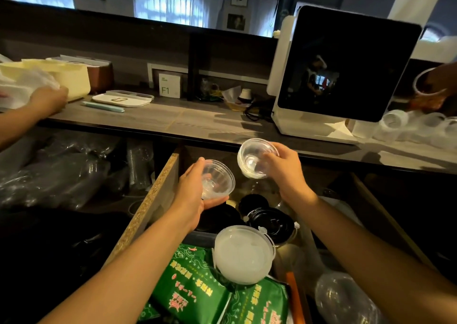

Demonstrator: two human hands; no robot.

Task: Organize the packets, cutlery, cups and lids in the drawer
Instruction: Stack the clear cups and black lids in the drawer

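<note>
**Two clear cups held above an open drawer, ready to be nested**

A person stands over an open wooden drawer (158, 195). The left hand (190, 195) cradles a small clear plastic cup (217, 179) from below and behind, fingers curled round its wall. The right hand (284, 173) grips a second small clear plastic cup (254, 158), tilted so its mouth faces the camera. The two cups are near each other but apart, both above the drawer.

In the drawer below lie black round plastic lids (269, 221), a frosted white round lid (243, 254) and green printed packets (195, 281).

The step in hand looks like stacking one cup into the other. To do it well, turn both cups the same way, line up the rims, and slide one in gently; thin plastic like this probably buckles if squeezed. The stack would then go beside the lids.

On the counter (197, 123), another person's hands work at the far edges.
</note>
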